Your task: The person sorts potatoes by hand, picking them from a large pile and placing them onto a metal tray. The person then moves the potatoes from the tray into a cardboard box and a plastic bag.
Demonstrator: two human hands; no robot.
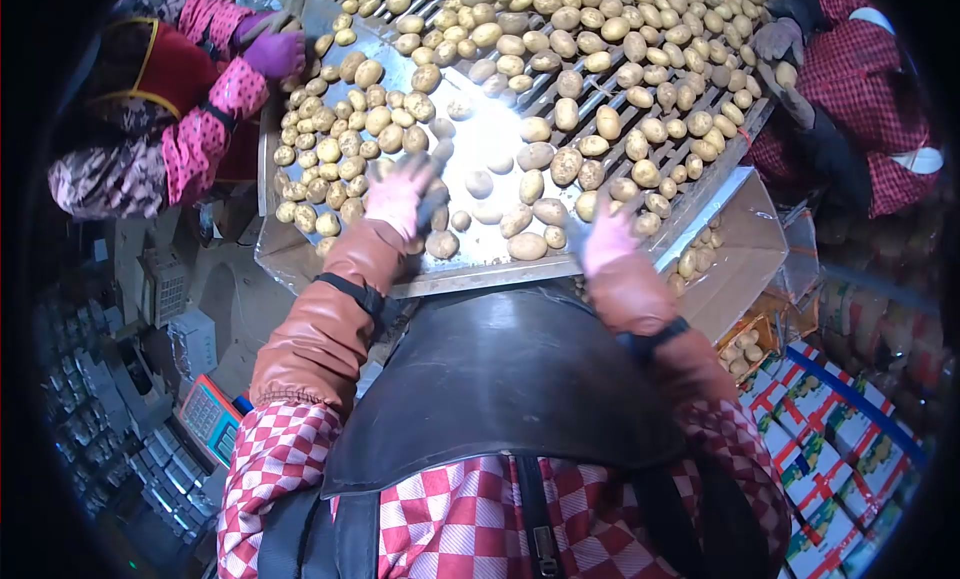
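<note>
Packing workshop: potatoes (566, 166), printed cartons (822, 467)

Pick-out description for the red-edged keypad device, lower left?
Start at the potato-strewn table, then trace from the left hand back to its red-and-white checked sleeve. The keypad device sits tilted just left of that sleeve. Its red edge and blue-toned key panel set it apart from the silvery stacks farther left.

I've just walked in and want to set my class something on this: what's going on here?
A person has both hands at potatoes on a metal table: left hand over the left pile, right hand near the front edge. Blur hides whether either holds one. One co-worker stands at the left, another at the right, hands at the table's sides.
</note>
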